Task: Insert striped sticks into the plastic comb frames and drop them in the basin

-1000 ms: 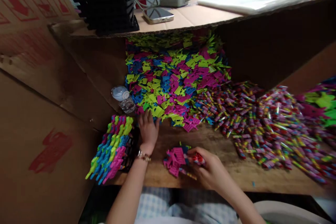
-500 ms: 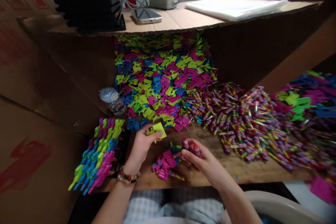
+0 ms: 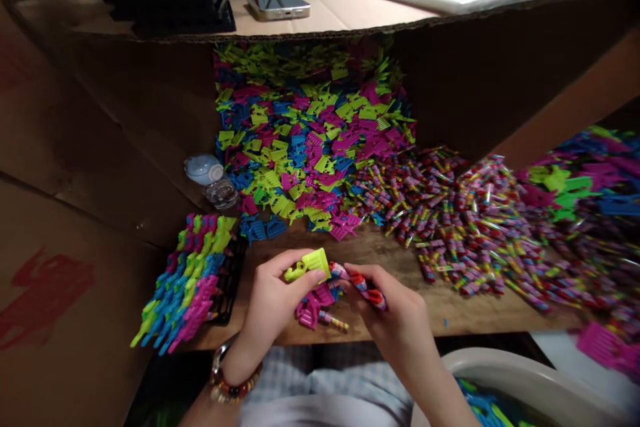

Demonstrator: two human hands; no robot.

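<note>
My left hand [image 3: 273,297] pinches a yellow-green plastic toy part [image 3: 315,263] between thumb and fingers. In my right hand [image 3: 400,313] are several small candy tubes [image 3: 367,290] in printed wrappers with red ends. The tip of one tube meets the wide end of the yellow-green part; whether it is inside I cannot tell. Below my hands, a few pink plastic parts [image 3: 308,312] and a loose candy tube [image 3: 334,321] lie on the wooden table [image 3: 415,323].
Loose coloured plastic parts [image 3: 310,140] form a heap behind, with a pile of candy tubes [image 3: 475,227] to the right. At left, a black rack [image 3: 234,273] holds rows of coloured pieces [image 3: 185,283]. A bottle [image 3: 213,180], a cardboard shelf [image 3: 330,20] and a pale tub [image 3: 500,367] surround the space.
My hands have come together, bringing a candy tube up to the yellow-green part, whose wide end now faces right. The camera view has shifted slightly.
</note>
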